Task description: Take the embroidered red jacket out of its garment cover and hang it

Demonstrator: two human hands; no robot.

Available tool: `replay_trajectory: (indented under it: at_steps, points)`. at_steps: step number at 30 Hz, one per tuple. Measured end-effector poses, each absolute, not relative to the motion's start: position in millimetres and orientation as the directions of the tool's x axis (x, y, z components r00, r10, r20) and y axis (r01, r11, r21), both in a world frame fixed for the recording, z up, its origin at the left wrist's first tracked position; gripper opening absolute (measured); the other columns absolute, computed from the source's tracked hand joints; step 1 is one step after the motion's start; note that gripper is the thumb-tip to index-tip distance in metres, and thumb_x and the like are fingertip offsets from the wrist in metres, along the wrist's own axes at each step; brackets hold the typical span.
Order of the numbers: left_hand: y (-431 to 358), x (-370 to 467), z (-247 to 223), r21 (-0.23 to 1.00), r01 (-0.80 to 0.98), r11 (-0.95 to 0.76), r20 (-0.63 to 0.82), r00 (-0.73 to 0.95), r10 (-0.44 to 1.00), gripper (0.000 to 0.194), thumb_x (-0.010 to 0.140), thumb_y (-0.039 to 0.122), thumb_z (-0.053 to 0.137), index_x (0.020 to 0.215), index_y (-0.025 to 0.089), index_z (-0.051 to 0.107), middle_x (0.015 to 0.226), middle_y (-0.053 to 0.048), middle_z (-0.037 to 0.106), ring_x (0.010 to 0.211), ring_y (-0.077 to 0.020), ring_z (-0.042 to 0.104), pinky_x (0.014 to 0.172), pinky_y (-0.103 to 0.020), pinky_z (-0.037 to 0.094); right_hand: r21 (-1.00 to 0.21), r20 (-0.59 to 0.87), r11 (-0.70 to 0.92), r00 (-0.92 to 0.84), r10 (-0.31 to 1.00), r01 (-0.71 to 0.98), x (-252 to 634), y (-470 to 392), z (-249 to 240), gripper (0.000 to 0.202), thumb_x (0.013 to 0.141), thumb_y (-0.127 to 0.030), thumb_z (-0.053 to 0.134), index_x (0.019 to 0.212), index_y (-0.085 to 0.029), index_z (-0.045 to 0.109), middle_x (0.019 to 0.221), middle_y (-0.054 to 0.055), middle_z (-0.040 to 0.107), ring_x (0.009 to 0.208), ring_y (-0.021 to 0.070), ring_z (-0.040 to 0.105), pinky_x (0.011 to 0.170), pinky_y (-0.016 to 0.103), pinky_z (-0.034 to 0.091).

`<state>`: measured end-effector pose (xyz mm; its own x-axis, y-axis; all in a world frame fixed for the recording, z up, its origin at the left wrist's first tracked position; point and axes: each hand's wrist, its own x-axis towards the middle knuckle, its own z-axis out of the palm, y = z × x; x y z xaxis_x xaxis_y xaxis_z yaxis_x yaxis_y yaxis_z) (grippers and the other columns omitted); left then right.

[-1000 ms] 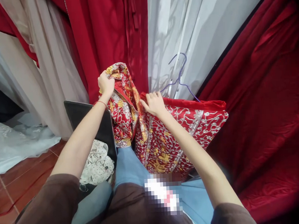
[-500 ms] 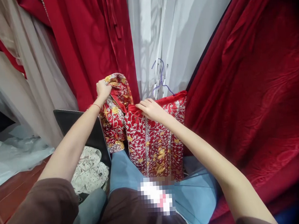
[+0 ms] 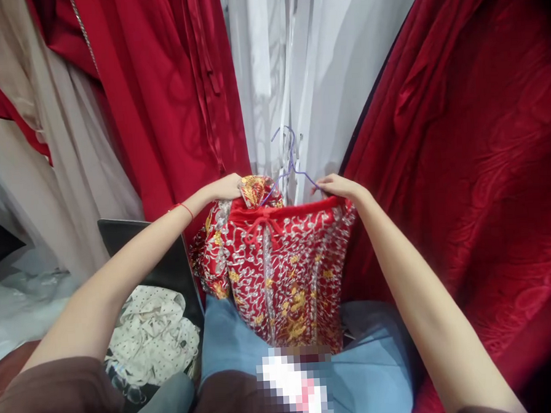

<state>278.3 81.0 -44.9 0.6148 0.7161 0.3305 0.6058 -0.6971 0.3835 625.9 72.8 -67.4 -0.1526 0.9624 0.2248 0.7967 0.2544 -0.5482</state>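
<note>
Between red curtains, the left hand (image 3: 226,187) and right hand (image 3: 336,185) each pinch closed on a top corner of the embroidered red garment (image 3: 279,268), beside a purple hanger (image 3: 288,162).

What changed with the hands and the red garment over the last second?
The left hand came down from holding a raised bunch of the embroidered red garment to the garment's top left edge. The right hand slid from the middle out to the top right edge, so the garment now hangs spread flat between both hands. The purple hanger stays behind it, and the dark case stays at left.
</note>
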Motion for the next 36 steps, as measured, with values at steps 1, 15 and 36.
replay_trajectory:
  at_steps: [1, 15, 36]
  points:
    - [83, 281, -43, 0.368, 0.613, -0.699, 0.327, 0.619, 0.714, 0.027, 0.069, 0.038, 0.063, 0.058, 0.013, 0.060, 0.055, 0.004, 0.051, 0.056, -0.0087, 0.043, 0.057, -0.023, 0.036, -0.586, 0.121, 0.231, -0.198, 0.973, 0.777, 627, 70, -60, 0.031, 0.083, -0.045, 0.066, 0.082, -0.017, 0.078, 0.064, 0.006, 0.067, 0.058, 0.0175, 0.059, 0.065, 0.031, 0.048]
    - [88, 328, -32, 0.604, 0.608, -0.516, 0.249, 0.471, 0.846, 0.028, 0.078, 0.042, 0.063, 0.071, 0.015, 0.069, 0.075, -0.002, 0.073, 0.073, -0.0174, 0.066, 0.068, -0.021, 0.052, -0.647, -0.002, 0.302, -0.397, 0.918, 0.701, 571, 77, -47, 0.052, 0.066, -0.070, 0.078, 0.083, -0.021, 0.073, 0.089, 0.007, 0.076, 0.091, 0.0238, 0.071, 0.089, 0.036, 0.058]
    - [75, 306, -61, 0.021, 0.854, -0.520, 0.442, 0.458, 0.771, 0.033, 0.082, 0.035, 0.057, 0.103, 0.018, 0.077, 0.096, -0.009, 0.076, 0.093, -0.0251, 0.069, 0.084, -0.031, 0.049, -0.948, 0.112, 0.129, -0.074, 0.991, 0.291, 578, 65, -68, 0.024, 0.074, -0.036, 0.071, 0.061, -0.019, 0.061, 0.061, 0.003, 0.065, 0.061, 0.0155, 0.058, 0.068, 0.029, 0.051]
